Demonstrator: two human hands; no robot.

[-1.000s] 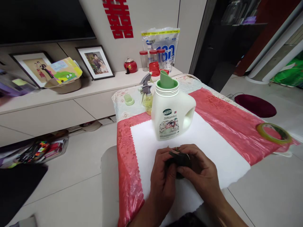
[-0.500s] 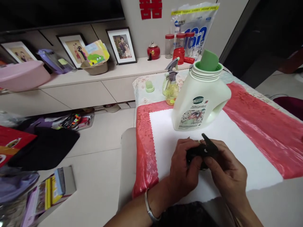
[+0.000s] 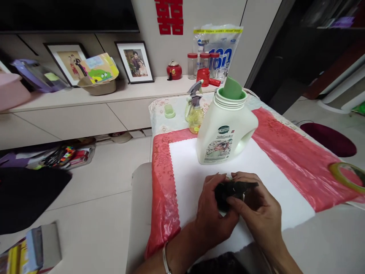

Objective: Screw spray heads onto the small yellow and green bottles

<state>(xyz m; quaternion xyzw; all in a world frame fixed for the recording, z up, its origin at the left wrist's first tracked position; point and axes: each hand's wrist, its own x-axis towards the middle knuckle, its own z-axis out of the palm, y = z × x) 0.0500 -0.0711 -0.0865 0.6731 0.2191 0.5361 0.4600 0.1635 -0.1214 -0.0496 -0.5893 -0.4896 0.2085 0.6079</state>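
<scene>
Both hands meet over the white sheet point(image 3: 188, 171), fingers closed around a small dark object with a pointed, nozzle-like end point(image 3: 245, 185). Its exact kind is hard to make out, as the fingers cover much of it. My left hand point(image 3: 209, 209) wraps the object from the left, and a metal bangle sits on that wrist. From the right, my right hand point(image 3: 261, 207) grips it, thumb pressed across its front. Just beyond the hands stands a large pale green jug point(image 3: 228, 129), upright, with a green scoop-like piece point(image 3: 232, 89) in its mouth.
Left of the jug are a yellow spray bottle point(image 3: 196, 118) and a light green cap point(image 3: 169, 111). A roll of tape point(image 3: 339, 175) lies on the red cloth point(image 3: 288, 152) at right. Behind, a low cabinet point(image 3: 68, 121) bears frames, jars and a basket.
The dark object has turned, so its pointed end now lies level toward the right instead of up. The view has swung right, bringing in the tape roll.
</scene>
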